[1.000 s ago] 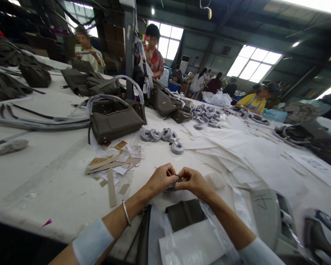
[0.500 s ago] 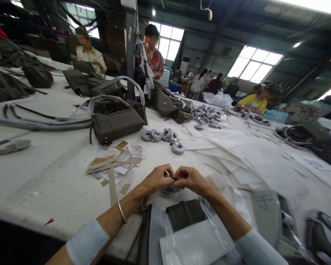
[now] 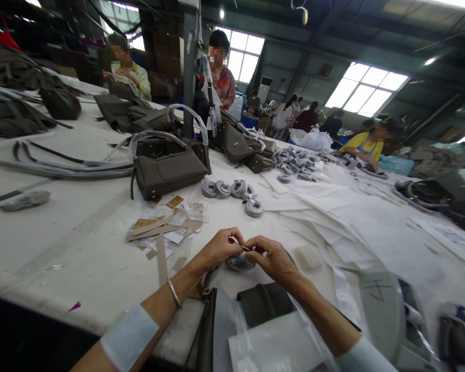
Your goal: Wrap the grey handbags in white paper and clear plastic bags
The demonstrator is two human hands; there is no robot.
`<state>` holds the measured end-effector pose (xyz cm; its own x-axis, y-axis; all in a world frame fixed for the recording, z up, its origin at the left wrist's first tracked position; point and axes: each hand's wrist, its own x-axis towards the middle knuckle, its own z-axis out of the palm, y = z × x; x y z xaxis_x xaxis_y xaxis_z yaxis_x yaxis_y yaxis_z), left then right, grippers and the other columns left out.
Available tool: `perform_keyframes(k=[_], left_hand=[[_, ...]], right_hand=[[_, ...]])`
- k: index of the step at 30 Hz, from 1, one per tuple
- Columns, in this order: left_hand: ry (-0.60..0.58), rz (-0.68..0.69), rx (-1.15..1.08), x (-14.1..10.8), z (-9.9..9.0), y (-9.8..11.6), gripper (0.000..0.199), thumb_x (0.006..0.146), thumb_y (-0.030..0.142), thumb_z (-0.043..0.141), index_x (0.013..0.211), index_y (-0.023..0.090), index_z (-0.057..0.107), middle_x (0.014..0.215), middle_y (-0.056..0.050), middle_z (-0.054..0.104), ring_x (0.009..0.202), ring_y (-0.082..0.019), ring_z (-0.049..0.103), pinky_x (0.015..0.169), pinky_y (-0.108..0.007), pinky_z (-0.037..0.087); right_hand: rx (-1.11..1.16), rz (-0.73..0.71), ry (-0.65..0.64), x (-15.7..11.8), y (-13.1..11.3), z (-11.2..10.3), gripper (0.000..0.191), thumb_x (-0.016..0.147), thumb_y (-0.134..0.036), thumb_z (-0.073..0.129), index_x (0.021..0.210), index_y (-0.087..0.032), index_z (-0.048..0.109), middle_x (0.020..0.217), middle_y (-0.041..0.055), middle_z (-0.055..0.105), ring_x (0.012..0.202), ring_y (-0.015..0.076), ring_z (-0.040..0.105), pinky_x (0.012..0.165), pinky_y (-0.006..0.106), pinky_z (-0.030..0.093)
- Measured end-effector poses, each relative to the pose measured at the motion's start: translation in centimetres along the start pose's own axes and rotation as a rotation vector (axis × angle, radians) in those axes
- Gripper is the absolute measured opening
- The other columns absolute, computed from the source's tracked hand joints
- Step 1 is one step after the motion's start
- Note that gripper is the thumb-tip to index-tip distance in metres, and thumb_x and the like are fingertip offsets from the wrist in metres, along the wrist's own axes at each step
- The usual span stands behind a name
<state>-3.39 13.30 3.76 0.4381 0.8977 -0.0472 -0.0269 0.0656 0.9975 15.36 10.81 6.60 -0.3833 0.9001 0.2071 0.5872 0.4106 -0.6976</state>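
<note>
A coiled strap in clear plastic wrap (image 3: 240, 263) lies on the white table close in front of me. At its upper edge my left hand (image 3: 222, 248) has thumb and fingertips pinched together. My right hand (image 3: 273, 258) pinches from the other side, its fingertips almost meeting the left ones. Between them shows a small dark strap end, partly hidden by the fingers. Nearer to me, below the wrists, is an olive-grey bag (image 3: 265, 305) with a white sheet (image 3: 282, 341) and clear plastic over it.
More coiled straps (image 3: 254, 208) sit just beyond my hands. Paper tags and card strips (image 3: 166, 227) are scattered to the left. A finished-looking handbag (image 3: 166, 170) stands behind them, beside a metal post (image 3: 189, 67). White sheets (image 3: 325, 227) spread rightward. Several people work farther back.
My right hand has shifted slightly and its fingers have spread a little, so more of the coil shows. The whole view has swung slightly to the left.
</note>
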Motion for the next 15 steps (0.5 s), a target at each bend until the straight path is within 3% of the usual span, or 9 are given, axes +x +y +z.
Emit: perform_keyframes(k=[3,7,12,15], left_hand=[[0.001,-0.006,-0.004,0.2,-0.2,-0.1,0.017,0.065,0.024,0.063,0.078,0.016,0.057,0.057,0.005,0.053,0.050,-0.007,0.042,0.049,-0.020,0.029],[-0.028,0.007,0.042,0.2,-0.8,0.3,0.017,0.067,0.025,0.062,0.081,0.016,0.061,0.058,0.005,0.054,0.051,-0.008,0.043,0.051,-0.021,0.030],[-0.010,0.102,0.170,-0.3,-0.8,0.7,0.021,0.065,0.018,0.064,0.086,0.017,0.068,0.077,0.001,0.061,0.061,-0.010,0.046,0.058,-0.023,0.035],[0.066,0.217,0.268,-0.5,-0.2,0.2,0.023,0.067,0.013,0.060,0.087,0.019,0.070,0.088,-0.001,0.064,0.071,-0.012,0.053,0.067,-0.024,0.040]], right_hand=[[-0.078,-0.091,-0.063,-0.2,0.3,-0.3,0.023,0.082,-0.025,0.070,0.105,-0.025,0.070,0.094,0.0028,0.071,0.071,0.0144,0.062,0.069,0.026,0.049],[-0.057,-0.170,0.059,-0.4,1.1,0.6,0.013,0.087,-0.026,0.066,0.100,-0.023,0.069,0.095,0.0050,0.072,0.082,0.0173,0.066,0.075,0.027,0.050],[-0.081,-0.066,0.118,-0.3,1.4,0.8,0.011,0.085,-0.027,0.068,0.095,-0.023,0.070,0.077,0.0000,0.070,0.061,0.0135,0.060,0.065,0.025,0.048],[-0.042,0.000,0.140,-0.4,1.5,0.4,0.012,0.082,-0.027,0.069,0.093,-0.023,0.072,0.073,-0.0007,0.070,0.060,0.0133,0.060,0.065,0.024,0.048]])
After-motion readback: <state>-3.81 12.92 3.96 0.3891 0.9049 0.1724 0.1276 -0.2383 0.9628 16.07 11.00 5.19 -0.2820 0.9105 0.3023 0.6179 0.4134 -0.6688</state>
